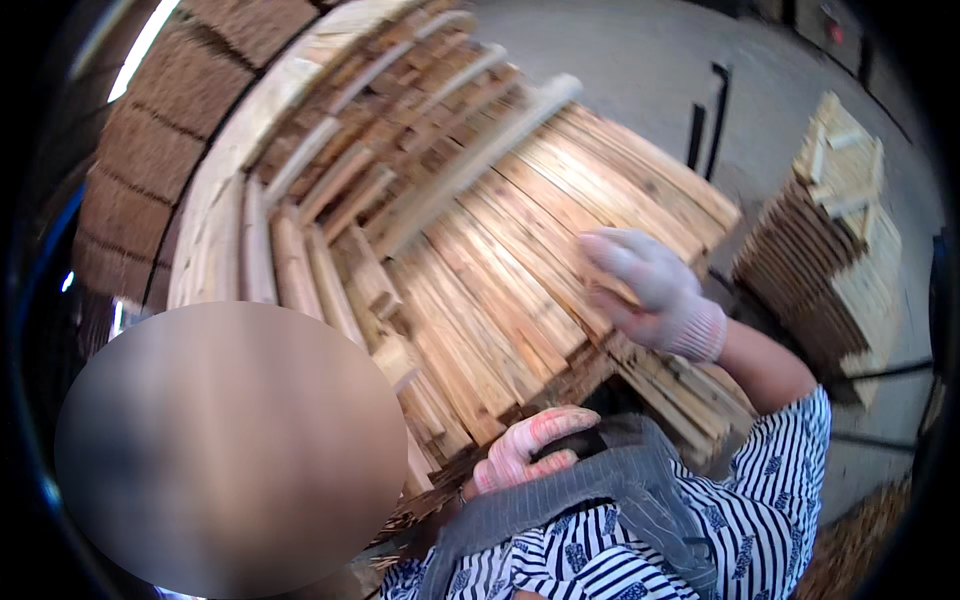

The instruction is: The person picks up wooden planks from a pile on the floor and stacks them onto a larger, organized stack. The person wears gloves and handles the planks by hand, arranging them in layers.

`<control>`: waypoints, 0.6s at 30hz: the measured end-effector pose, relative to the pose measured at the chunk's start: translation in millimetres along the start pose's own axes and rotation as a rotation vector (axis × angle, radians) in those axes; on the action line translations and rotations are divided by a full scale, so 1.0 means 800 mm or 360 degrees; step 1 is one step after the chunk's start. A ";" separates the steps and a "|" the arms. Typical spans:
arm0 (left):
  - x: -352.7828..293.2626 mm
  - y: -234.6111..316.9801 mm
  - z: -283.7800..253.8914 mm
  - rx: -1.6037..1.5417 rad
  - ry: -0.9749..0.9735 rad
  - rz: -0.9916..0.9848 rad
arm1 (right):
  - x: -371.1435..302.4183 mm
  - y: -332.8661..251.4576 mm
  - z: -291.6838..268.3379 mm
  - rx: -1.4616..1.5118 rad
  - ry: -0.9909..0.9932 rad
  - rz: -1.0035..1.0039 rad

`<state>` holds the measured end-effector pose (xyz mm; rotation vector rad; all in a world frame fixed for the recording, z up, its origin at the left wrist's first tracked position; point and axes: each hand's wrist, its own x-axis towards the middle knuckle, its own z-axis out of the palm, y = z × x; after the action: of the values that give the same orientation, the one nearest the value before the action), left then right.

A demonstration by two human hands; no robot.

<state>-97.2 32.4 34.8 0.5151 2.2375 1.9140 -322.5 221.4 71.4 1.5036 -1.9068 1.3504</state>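
My right hand (650, 285), in a white knitted glove, is over the right part of a layer of pale wooden boards (500, 290). Its fingers are bent and smeared by motion. Wood colour shows between fingers and thumb, but whether it is a held piece or the boards behind, I cannot tell. Close to my grey apron (570, 490), at the boards' near ends, is my left hand (530, 447) in a pinkish-white glove. Its fingers and thumb are spread apart, with nothing visible between them. A long pale timber strip (490, 160) lies across the boards.
Beyond the strip, several stacked timber pieces (400, 110) rise at the far left. A tall pile of wooden panels (820, 250) stands at right on the grey floor (640, 50), near black upright posts (712, 120). More boards (680, 390) lie below my right forearm. A blurred oval hides the lower left.
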 end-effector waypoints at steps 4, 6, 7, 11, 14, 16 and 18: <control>-0.002 -0.022 0.024 -0.0430 -0.0598 -0.0699 | -0.242 -0.040 0.016 -0.0097 0.0689 0.1145; -0.011 -0.020 0.041 -0.0477 -0.0641 -0.0938 | -0.341 -0.072 0.027 -0.0301 0.0268 0.2205; -0.018 -0.036 0.042 -0.0523 -0.0669 -0.0970 | -0.382 -0.097 0.034 -0.0326 0.0054 0.2589; -0.008 -0.042 0.076 -0.0655 -0.0326 -0.1312 | -0.604 -0.182 0.102 0.0000 -0.0536 0.3155; -0.003 -0.101 0.095 -0.0625 -0.0209 -0.1279 | -0.740 -0.207 0.163 0.0299 -0.0967 0.3405; -0.010 -0.141 0.113 -0.0619 -0.0023 -0.1416 | -0.740 -0.206 0.159 0.0290 -0.0578 0.3578; -0.009 -0.178 0.145 -0.0762 0.0062 -0.1601 | -0.753 -0.182 0.173 0.0189 -0.0147 0.3545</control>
<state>-74.4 119.4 -125.5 -0.6076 1.4503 1.7200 65.7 437.7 -381.8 -1.4925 -3.2753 1.6616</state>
